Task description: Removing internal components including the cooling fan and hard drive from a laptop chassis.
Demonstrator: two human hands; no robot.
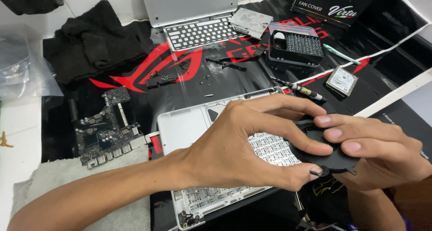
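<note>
Black fan (325,153), flat and round, sits between both hands above the right part of an opened laptop shell (184,127). The left hand (243,145) reaches across from the left and pinches the fan's near edge between thumb and fingers, with its index finger laid over the top. The right hand (378,150) grips the fan from the right, its fingers resting on the upper face.

Under the hands, the silver shell lies open and shows the pale back of its keyboard. Left of it, a dark circuit board (105,127) rests partly on a grey cloth (90,186). Farther back on the black and red mat (148,73) lie small screws and dark brackets, a screwdriver (302,89), a box of screwdriver bits (297,47), a hard drive (342,80), and a second silver laptop part with key openings (198,32). A black cloth (96,42) sits at the back left of the desk.
</note>
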